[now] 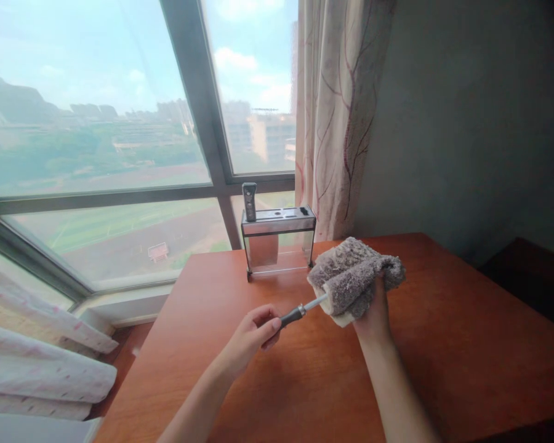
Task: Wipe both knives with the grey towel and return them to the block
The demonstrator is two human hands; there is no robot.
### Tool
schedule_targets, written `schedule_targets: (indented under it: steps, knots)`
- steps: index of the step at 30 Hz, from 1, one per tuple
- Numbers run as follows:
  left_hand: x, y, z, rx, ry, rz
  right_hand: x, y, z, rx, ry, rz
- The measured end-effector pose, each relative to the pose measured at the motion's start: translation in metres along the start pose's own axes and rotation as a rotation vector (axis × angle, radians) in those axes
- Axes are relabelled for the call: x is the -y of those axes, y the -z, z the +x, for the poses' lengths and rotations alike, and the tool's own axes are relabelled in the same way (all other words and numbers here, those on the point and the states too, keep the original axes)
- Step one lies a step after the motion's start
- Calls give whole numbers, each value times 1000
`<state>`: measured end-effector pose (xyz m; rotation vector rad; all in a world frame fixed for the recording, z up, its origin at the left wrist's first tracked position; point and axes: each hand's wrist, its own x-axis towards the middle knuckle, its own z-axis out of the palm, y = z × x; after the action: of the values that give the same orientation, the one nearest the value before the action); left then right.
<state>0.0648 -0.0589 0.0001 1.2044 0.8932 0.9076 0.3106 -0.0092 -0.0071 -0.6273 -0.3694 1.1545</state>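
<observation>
My left hand [256, 329] is closed around the dark handle of a sharpening steel [314, 303], whose slim metal shaft points up to the right. The shaft's far end is hidden in a fluffy grey-brown cloth [351, 277] with a pale underside. My right hand [373, 311] grips this cloth from below and behind; most of its fingers are hidden by the folds. Both hands are above the table. Behind them stands a clear-sided knife block [279, 223] with a metal top. A knife [249, 202] is upright in its left slot, its wide blade visible through the clear side.
The reddish-brown wooden table [166, 369] runs up to a large window [96, 141]. A patterned curtain [332, 111] hangs behind the knife block, with another curtain [41, 363] at the lower left. A grey wall [461, 123] rises on the right.
</observation>
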Motion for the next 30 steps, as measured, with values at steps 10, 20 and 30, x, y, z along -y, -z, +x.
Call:
schedule_targets:
  steps: [10,20,30]
  knots:
    - [9,-6,1,-9,136,-149,-12,-5,-14,19,-59,-15]
    - [9,-19,5,-149,30,-274,-44,-17,-42,169,-73,-253]
    - [-1,-10,3,-47,-22,-33,-19,-12,-25,38,11,-161]
